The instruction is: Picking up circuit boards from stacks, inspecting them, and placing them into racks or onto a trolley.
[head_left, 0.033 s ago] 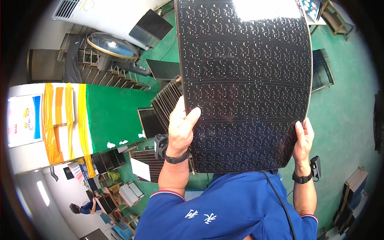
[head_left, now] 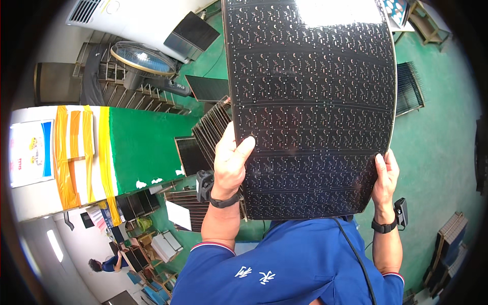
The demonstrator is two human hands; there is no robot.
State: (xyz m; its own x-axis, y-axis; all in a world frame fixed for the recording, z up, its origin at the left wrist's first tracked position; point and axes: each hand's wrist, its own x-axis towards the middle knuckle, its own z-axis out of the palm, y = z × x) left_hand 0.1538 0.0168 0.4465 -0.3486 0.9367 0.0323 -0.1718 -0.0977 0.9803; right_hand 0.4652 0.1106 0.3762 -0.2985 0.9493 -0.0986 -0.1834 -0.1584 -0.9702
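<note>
A large black circuit board panel [head_left: 312, 117], covered in rows of small light marks, is held up in front of my chest. My left hand [head_left: 231, 162] grips its left edge, with the thumb on the near face and the other fingers behind. On the right edge, lower down, my right hand [head_left: 385, 175] pinches the panel with its thumb in front. The fingers behind the panel are mostly hidden. Bright light reflects off the panel's top. Each wrist wears a black strap with a small device.
To the left is a green-topped table [head_left: 147, 147] with yellow and orange tape. Racks of dark panels [head_left: 211, 124] stand between it and me. A fan [head_left: 145, 58] lies beyond. Another rack [head_left: 409, 89] sits on the green floor at right. A person [head_left: 109, 263] works far off at lower left.
</note>
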